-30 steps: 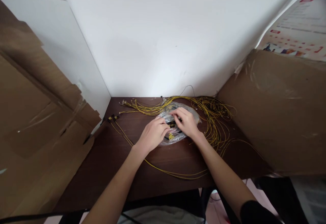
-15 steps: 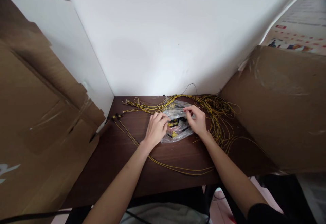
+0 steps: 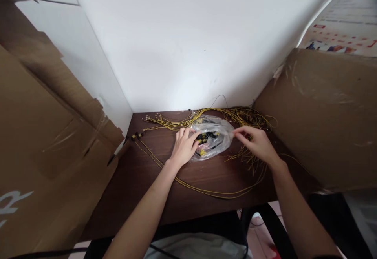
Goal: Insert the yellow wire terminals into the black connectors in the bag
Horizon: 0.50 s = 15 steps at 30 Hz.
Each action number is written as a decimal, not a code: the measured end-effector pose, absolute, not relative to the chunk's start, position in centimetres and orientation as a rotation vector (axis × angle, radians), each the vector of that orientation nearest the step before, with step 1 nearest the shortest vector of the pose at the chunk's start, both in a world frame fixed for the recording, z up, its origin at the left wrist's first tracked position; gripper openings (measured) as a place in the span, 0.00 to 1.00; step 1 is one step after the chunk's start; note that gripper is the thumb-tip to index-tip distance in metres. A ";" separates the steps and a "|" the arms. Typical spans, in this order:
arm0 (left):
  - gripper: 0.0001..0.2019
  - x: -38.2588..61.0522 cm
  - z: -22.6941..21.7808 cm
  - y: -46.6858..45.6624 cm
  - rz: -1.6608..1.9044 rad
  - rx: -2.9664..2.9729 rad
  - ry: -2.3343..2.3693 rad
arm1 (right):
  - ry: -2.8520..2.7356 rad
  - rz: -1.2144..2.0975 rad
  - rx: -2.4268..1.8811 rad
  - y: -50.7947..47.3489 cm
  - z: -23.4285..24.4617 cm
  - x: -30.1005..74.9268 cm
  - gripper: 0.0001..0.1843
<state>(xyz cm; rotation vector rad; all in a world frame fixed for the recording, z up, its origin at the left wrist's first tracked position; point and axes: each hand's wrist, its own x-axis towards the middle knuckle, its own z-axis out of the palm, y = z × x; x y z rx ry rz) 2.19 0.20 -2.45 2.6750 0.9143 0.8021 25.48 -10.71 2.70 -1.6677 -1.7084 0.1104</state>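
Observation:
A clear plastic bag (image 3: 216,135) of small black and yellow parts lies on the dark wooden table (image 3: 153,180), on top of a spread of thin yellow wires (image 3: 250,119). My left hand (image 3: 184,147) rests on the bag's left edge, its fingers curled over the plastic. My right hand (image 3: 257,143) is at the bag's right edge, above the wires; thumb and fingers are pinched together near the plastic. What they pinch is too small to make out.
Flattened cardboard (image 3: 44,133) leans along the left side and a large cardboard box (image 3: 326,121) stands on the right. A white wall closes the back. One long yellow wire (image 3: 212,190) loops toward the table's front edge. Black connectors (image 3: 136,135) lie at the left.
My right hand has moved to the right, from over the bag's middle to its right edge. The bag now lies spread wider. My left hand has stayed on the bag's left side.

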 end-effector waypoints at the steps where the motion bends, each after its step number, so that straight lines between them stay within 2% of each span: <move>1: 0.17 2.2 -2.4 0.2 0.799 2.667 0.920 | -1.811 0.175 -1.700 -11.4 2.5 25.6 0.09; 9: 0.17 2.3 -2.4 0.1 0.795 2.657 0.926 | -2.061 0.158 -1.815 -13.2 -0.6 24.7 0.06; 15: 0.16 2.1 -2.5 0.1 0.792 2.666 0.917 | -2.075 0.213 -1.819 -13.1 -0.5 24.6 0.06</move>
